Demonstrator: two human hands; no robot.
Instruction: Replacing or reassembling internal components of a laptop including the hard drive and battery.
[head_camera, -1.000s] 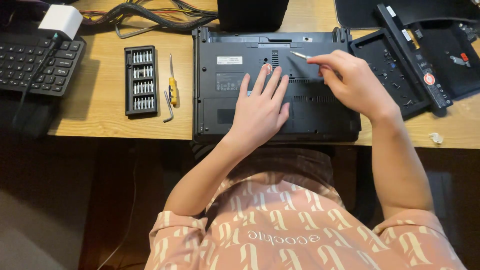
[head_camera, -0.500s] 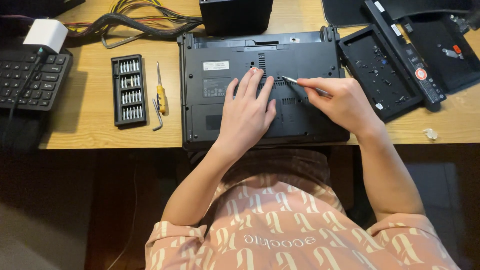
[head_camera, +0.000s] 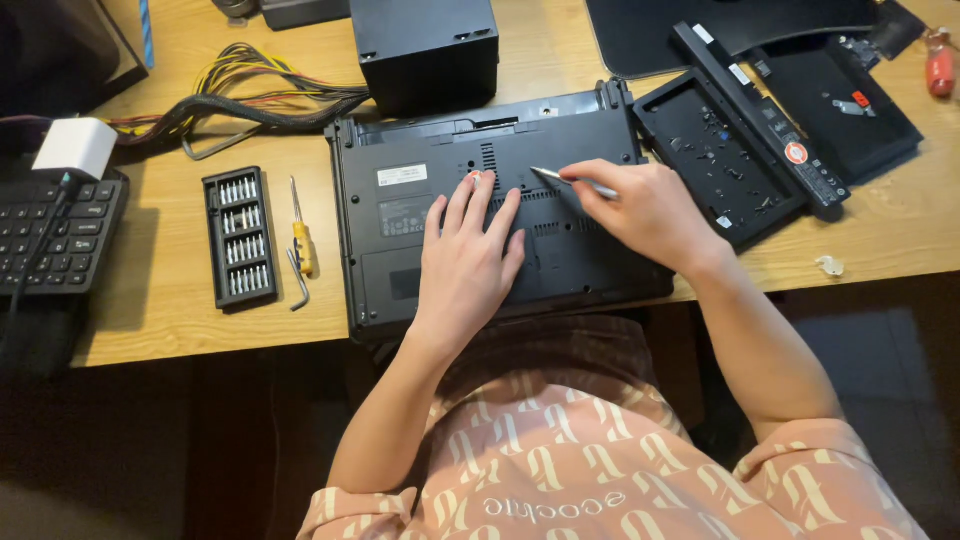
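Observation:
A black laptop (head_camera: 400, 250) lies upside down on the wooden desk (head_camera: 180, 320), its underside facing up. My left hand (head_camera: 465, 265) rests flat on the middle of the underside, fingers spread toward the vent slots. My right hand (head_camera: 645, 215) grips a thin silver screwdriver (head_camera: 560, 178) like a pen. Its tip points left at the underside, just right of my left fingertips.
A black tray of screwdriver bits (head_camera: 238, 238) and a small yellow-handled screwdriver (head_camera: 300, 235) lie left of the laptop. A keyboard (head_camera: 55, 235) sits at far left. A black box (head_camera: 425, 50) and cables (head_camera: 250, 100) lie behind. Removed black panels (head_camera: 725, 160) lie at right.
The view has shifted, so everything sits lower and further right in the frame. My hands stay on the laptop underside, the right still holding the screwdriver near the left fingertips.

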